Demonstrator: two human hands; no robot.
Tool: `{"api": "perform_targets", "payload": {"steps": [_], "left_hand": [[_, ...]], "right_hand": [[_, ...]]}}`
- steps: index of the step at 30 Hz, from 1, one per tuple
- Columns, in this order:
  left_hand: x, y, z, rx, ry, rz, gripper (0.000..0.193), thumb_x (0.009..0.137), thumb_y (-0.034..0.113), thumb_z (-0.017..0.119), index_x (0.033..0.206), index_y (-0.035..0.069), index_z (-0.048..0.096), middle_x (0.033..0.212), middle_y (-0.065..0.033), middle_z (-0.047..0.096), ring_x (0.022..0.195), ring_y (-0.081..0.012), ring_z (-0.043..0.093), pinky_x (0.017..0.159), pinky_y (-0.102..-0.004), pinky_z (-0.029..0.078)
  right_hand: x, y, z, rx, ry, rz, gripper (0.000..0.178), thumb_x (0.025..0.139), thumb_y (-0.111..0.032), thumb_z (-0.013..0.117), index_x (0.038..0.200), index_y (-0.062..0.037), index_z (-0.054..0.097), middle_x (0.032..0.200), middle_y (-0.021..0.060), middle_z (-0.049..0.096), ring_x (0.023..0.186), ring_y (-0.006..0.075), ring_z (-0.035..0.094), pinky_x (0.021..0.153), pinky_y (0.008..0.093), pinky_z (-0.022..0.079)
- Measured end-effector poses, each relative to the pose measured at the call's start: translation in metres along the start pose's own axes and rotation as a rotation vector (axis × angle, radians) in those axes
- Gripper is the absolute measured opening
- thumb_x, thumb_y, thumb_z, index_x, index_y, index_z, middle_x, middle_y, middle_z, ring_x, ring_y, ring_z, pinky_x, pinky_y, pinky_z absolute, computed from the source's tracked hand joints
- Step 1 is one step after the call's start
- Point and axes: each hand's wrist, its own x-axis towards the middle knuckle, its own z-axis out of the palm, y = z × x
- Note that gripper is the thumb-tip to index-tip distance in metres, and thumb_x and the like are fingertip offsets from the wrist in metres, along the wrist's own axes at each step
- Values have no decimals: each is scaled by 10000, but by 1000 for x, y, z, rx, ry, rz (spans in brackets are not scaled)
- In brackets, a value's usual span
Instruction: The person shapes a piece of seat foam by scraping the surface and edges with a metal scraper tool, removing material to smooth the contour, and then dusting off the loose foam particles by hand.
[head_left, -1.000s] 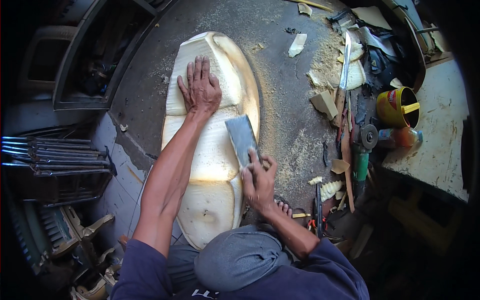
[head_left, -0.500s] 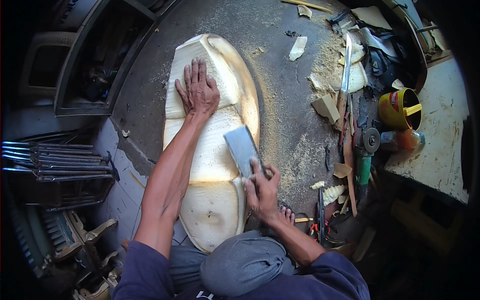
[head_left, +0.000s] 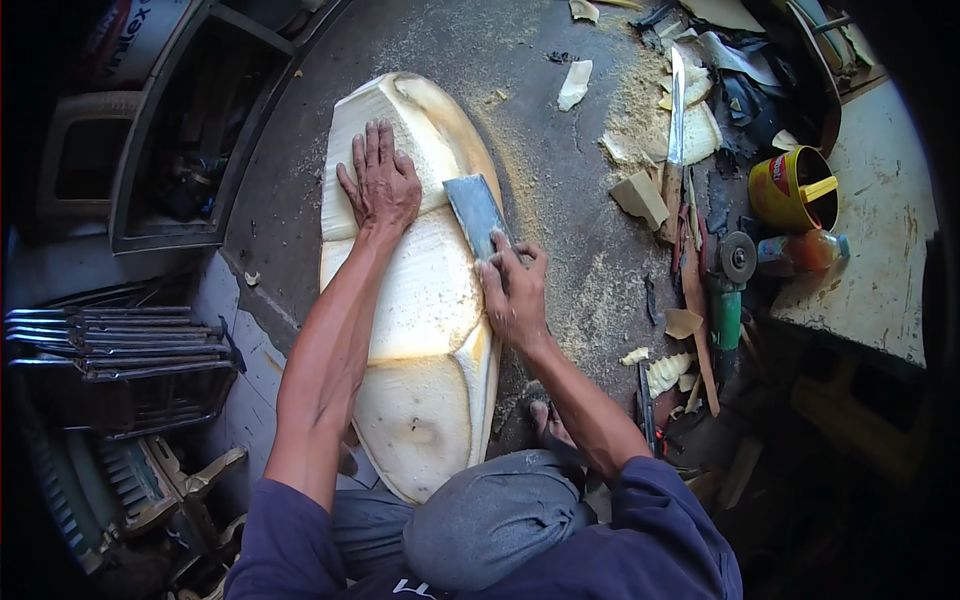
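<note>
— Two hands on one piece: we see the left hand spread flat, fingers apart, pressing the pale foam seat cushion near its far end.

— And the right hand?

— We see it clamped on a flat grey scraper blade, which lies tilted on the cushion's right edge. The cushion itself lies lengthwise on the dusty floor, its near end by our knees.

— To the right?

— We note foam offcuts, a long knife, a green angle grinder and a yellow can toward the floor's right edge.
</note>
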Motion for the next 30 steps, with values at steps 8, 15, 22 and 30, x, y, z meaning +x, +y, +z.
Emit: {"api": "perform_targets", "payload": {"steps": [8, 15, 22, 30], "left_hand": [[-1, -11, -3, 37, 6, -12, 583, 1051, 319, 330, 1618, 190, 297, 1692, -24, 260, 1558, -258, 214, 1229, -602, 82], [-1, -13, 8, 8, -11, 0, 590, 1043, 323, 337, 1615, 183, 301, 1694, -25, 250, 1565, -263, 189, 1226, -628, 80], [4, -13, -2, 35, 9, 13, 596, 1043, 319, 340, 1621, 185, 287, 1694, -21, 249, 1563, -263, 199, 1226, -621, 80], [-3, -29, 3, 37, -16, -2, 599, 1044, 333, 338, 1622, 187, 286, 1692, -22, 256, 1564, -259, 196, 1226, -617, 81]], "right_hand": [[-123, -27, -17, 36, -135, -114, 504, 936, -145, 667, 1368, 98, 576, 864, 137, 713, 1166, 370, 443, 1073, 504, 358], [17, -3, 10, 115, 14, 87, 470, 996, -204, 599, 1365, 86, 573, 986, 195, 700, 1234, 385, 377, 1037, 522, 389], [-110, -14, -16, -10, -65, -253, 543, 940, -154, 676, 1384, 127, 540, 859, 136, 729, 1161, 371, 483, 1075, 534, 345], [-41, -4, 6, 97, -99, -82, 493, 959, -208, 650, 1335, 105, 585, 858, 147, 728, 1225, 381, 406, 1064, 517, 369]]}}
